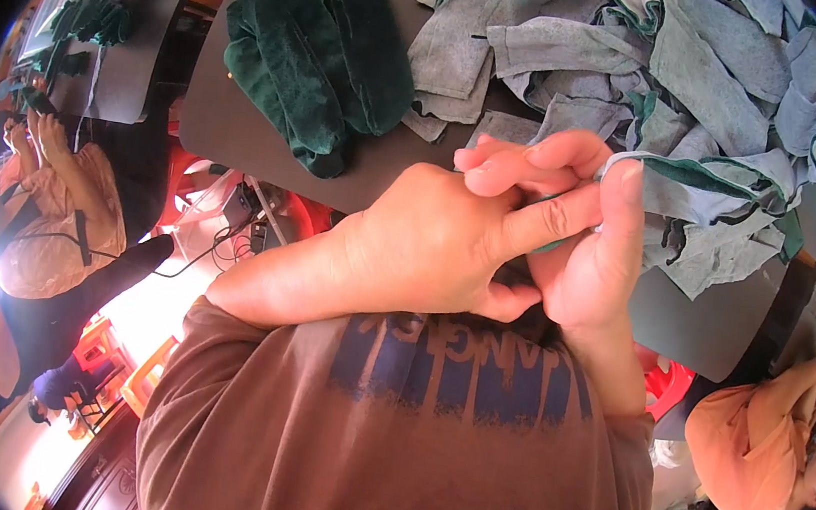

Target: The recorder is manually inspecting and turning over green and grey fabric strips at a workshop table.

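Note:
Just in front of my chest, my left hand [452,225] and my right hand [600,267] meet, fingers curled and overlapping. Between them is a piece of grey fabric with a dark green side [624,157]; its edge bends over the tip of my right thumb. A bit of green also shows under my left index finger. Most of the piece is hidden by the fingers, and I cannot tell where it ends against the pile behind. My left hand is closed at the fabric, and my right hand pinches it.
A heap of grey-and-green fabric pieces [717,64] covers the right of the dark table [242,125]. Stuffed-looking dark green plush pieces [294,61] lie at its left. People sit at left [70,217] and right [754,446]. Cables [228,245] hang beyond the table edge.

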Demonstrator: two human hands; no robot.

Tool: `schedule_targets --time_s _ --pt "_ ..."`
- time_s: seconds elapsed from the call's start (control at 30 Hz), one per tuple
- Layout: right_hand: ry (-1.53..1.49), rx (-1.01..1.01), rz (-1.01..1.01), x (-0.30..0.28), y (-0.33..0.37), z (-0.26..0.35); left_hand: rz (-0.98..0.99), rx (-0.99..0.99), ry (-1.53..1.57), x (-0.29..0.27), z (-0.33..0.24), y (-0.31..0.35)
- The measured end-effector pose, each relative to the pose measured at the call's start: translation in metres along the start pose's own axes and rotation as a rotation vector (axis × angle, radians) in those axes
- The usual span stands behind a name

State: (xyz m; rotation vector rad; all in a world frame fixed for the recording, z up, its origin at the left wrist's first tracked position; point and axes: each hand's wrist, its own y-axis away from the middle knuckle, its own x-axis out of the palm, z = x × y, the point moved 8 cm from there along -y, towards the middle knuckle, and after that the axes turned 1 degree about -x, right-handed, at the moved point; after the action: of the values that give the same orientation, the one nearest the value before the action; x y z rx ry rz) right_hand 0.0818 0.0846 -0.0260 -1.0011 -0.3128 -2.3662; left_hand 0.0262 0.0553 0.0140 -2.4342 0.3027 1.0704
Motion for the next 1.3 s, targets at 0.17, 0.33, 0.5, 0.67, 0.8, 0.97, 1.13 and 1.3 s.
schedule_targets --time_s 0.17,0.33,0.5,0.67,0.8,0.97,1.13,1.3 --pt "0.055 -0.006 0.061 0.013 0.006 -0.004 0.367 -0.068 1.355 0.027 -0.004 0.005" --pt "0.258 -0.064 0.074 0.015 0.006 0.001 0.675 -0.125 2.433 0.032 -0.021 0.016" --pt "0.304 0.006 0.08 0.013 0.006 0.002 0.587 -0.297 2.61 0.033 -0.018 0.015" --pt "-0.016 -0.008 -0.071 -0.004 0.009 0.003 0.573 -0.509 2.399 0.031 -0.007 0.018" --pt "-0.018 -0.108 -0.02 -0.009 0.007 0.024 0.564 -0.588 2.24 0.037 -0.003 0.021" --pt "0.037 0.069 -0.214 -0.009 0.006 0.011 0.547 -0.605 2.108 0.043 -0.004 0.021" --pt "0.104 0.204 -0.192 0.004 0.008 0.003 0.503 -0.481 2.581 0.043 -0.014 0.02" --pt "0.042 0.043 -0.037 0.013 0.005 0.016 0.486 -0.427 2.433 0.037 -0.018 0.009"
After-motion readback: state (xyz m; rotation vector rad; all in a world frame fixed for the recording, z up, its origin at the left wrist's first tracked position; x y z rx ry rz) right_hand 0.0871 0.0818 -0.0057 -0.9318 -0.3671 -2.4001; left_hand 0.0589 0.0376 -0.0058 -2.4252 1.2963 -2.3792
